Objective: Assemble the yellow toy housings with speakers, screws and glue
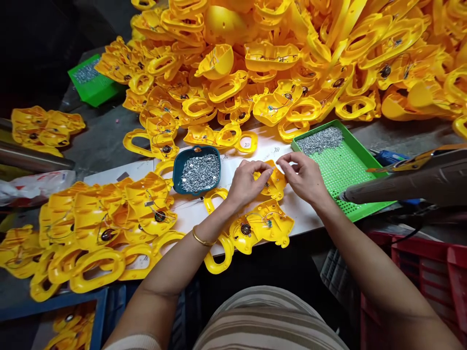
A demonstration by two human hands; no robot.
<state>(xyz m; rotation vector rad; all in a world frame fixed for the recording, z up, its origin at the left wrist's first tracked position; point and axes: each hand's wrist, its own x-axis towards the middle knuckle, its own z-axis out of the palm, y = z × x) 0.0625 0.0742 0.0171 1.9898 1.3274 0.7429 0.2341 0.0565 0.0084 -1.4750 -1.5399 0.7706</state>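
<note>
My left hand (247,182) and my right hand (303,176) meet over a yellow plastic shell (274,184) lying on a white sheet (255,153). The left fingers curl round the shell's left edge. The right fingers pinch at its top; whether a screw is between them is too small to see. A second yellow shell (263,226) with a small speaker and wires lies just in front, near the table edge. A teal bowl of small silver screws (197,170) stands left of my left hand.
A green perforated tray (343,170) with a heap of screws lies right of my hands. A large heap of yellow shells (277,58) fills the back. More shells (109,223) are stacked at the left. An electric screwdriver (408,184) hangs at the right. Red crates (430,272) stand below.
</note>
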